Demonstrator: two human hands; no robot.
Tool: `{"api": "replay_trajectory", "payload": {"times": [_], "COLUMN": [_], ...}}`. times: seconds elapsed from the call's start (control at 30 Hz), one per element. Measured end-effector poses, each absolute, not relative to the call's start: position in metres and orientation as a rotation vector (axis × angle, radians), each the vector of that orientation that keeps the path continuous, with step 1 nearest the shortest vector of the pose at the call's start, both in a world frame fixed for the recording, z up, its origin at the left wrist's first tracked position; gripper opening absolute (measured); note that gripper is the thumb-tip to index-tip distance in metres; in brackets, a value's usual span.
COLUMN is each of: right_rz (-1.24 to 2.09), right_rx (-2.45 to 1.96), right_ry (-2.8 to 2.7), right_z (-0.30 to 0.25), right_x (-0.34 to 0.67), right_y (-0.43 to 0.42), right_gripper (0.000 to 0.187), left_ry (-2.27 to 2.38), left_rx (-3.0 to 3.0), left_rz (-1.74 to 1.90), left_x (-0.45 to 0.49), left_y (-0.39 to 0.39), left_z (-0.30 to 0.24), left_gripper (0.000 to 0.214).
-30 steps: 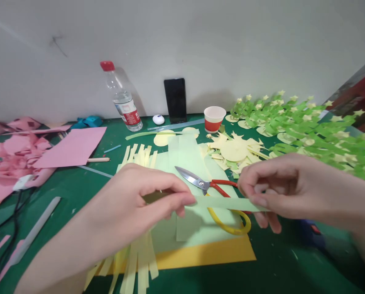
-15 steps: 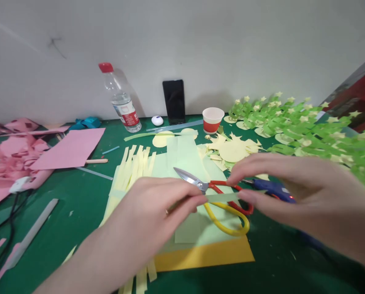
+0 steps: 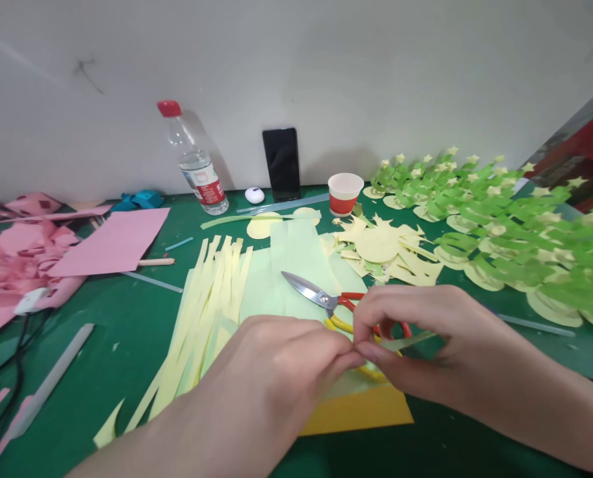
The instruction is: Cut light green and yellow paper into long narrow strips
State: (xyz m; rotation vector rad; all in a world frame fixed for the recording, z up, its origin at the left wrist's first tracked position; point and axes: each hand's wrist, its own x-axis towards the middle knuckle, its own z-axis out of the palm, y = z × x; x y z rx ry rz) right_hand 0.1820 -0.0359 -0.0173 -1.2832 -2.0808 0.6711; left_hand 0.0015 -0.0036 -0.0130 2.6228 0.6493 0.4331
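My left hand (image 3: 296, 372) and my right hand (image 3: 428, 335) meet fingertip to fingertip above the sheets. Both are closed in a pinch on a narrow pale green paper strip (image 3: 413, 340), whose free end shows below my right palm. The pinched part is hidden by the fingers. Just beneath lies a pair of scissors (image 3: 309, 290) with red and yellow handles, blades pointing to the far left. My right hand partly covers the handles. Pale green paper sheets (image 3: 256, 285) lie under the scissors, over an orange-yellow sheet (image 3: 360, 413).
Left of the sheets lie several pale yellow strips (image 3: 221, 279). Yellow scraps (image 3: 380, 245), a paper cup (image 3: 344, 196), a phone (image 3: 282, 162) and a bottle (image 3: 196, 166) stand or lie behind. Green paper trees (image 3: 500, 219) fill the right; pink paper (image 3: 114, 242) lies left.
My hands have come together, the left moving right and the right shifting to meet it. The strip, earlier stretched between them, now trails from the right fingers. The scissors have stayed put.
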Motion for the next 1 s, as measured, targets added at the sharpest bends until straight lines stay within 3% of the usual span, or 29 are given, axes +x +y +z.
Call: {"api": "replay_trajectory", "payload": {"times": [0.33,0.8,1.0], "right_rz": [0.782,0.865,0.502], "right_rx": [-1.501,-1.597,-1.837], "right_ry": [-2.029,-1.873,-1.786], "right_z": [-0.015,-0.008,0.002], "right_x": [0.177,0.216,0.227], "right_y": [-0.032,-0.028,-0.025], "right_gripper": [0.012,0.016,0.016], "left_ry": [0.732,0.995,1.275], "left_rx": [2.744,2.530,2.445], "left_rz": [0.500,0.775,0.950], "left_x": [-0.002,-0.018,-0.034], "left_y": [-0.008,0.016,0.021], "left_z": [-0.025,0.011,0.013], "left_gripper": [0.018,0.021,0.015]}}
